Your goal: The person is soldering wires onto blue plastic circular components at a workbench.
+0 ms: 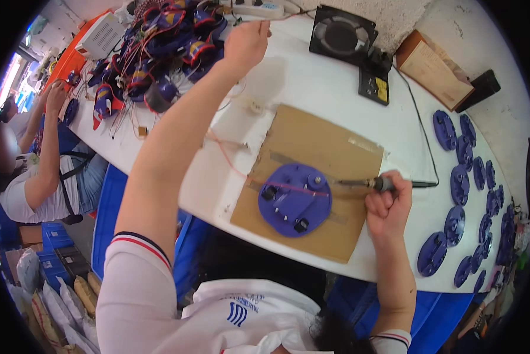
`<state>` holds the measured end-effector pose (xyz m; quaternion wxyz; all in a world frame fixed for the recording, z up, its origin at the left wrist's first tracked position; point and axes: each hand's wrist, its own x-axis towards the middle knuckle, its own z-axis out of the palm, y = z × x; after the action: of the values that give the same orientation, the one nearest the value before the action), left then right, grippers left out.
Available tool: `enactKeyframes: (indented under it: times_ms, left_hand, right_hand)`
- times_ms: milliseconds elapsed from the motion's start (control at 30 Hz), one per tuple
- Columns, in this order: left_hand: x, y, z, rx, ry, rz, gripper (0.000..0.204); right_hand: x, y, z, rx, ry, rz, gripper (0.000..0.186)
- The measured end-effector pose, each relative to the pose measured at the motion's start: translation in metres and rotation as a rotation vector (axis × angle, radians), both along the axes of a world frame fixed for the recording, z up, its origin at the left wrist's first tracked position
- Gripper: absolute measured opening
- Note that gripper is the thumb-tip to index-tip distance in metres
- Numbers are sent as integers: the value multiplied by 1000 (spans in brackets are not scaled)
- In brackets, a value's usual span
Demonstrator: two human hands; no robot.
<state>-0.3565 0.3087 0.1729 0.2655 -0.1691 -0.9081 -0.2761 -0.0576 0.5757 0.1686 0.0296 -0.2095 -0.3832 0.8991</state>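
A white table (288,76) spreads beneath the fingers of the person's left hand (245,46) and right hand (387,207). Well to the left of the left fingers, a co-worker (38,186) has both arms raised at the table's edge. Just left of those same fingers lies a heap of purple parts (173,38) tangled with thin wires. Well to the right of the right fingers, purple round pieces (459,184) are spread in loose rows. The cardboard sheet (315,138) lies flat, mostly to the left of the right fingers and nearer the person than the left ones. Farther from the person than the right fingers stand a black fan (336,36) and a brown box (433,71).

The purple disc (294,209) rests on the cardboard, left of the right fingers. These are wrapped around the grip of a soldering iron (384,183), its tip directed left, close to the disc's rim; whether they touch cannot be told. The left fingers are bent together; whether they pinch anything cannot be told. Thinnest is a red wire (294,188), laid across the disc to the left of the iron's tip.
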Motion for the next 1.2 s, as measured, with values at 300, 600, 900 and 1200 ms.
enactKeyframes:
  times_ms: [300,600,900,1200]
  left_hand:
    - [199,-38,61,665,-617,-574,41]
    - [292,-38,17,549,-424,-338,7]
    - [324,-39,0,444,-337,-139,21]
    - [324,-32,-24,283,83,-133,24]
  right_hand:
    - [3,-18,29,155,123,165,22]
    - [13,-66,26,354,244,140,15]
    - [14,-68,15,359,237,101,16]
    - [14,-69,13,354,244,117,17]
